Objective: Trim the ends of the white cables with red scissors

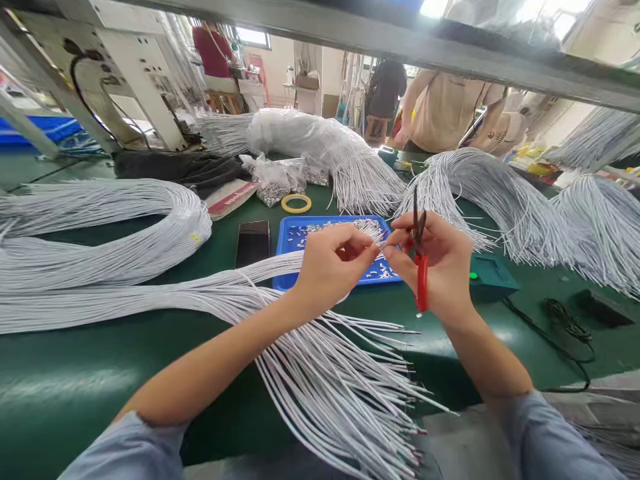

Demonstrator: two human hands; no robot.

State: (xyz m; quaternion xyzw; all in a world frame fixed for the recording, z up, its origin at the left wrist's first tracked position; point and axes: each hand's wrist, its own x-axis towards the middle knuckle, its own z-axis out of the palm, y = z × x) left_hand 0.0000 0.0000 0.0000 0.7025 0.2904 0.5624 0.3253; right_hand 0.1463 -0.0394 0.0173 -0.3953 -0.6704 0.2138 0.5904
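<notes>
My left hand (330, 267) is closed in a pinch, with the tip of a white cable between thumb and forefinger. My right hand (445, 267) is closed around red-handled scissors (421, 280), their dark blades pointing up. Its thumb and forefinger meet my left fingertips at the cable's end; whether a small metal piece is pinched there I cannot tell. Behind both hands lies a blue tray (287, 248) with many small silvery metal pieces. Under my left forearm a thick bundle of white cables (330, 373) fans out toward the front edge.
A dark phone (253, 244) lies left of the tray, a roll of yellow tape (296, 203) behind it. Coiled cable bundles (175, 220) lie left, others (480, 187) right. A green box (493, 277) and a black cord (565, 320) are at right. Several people sit or stand beyond.
</notes>
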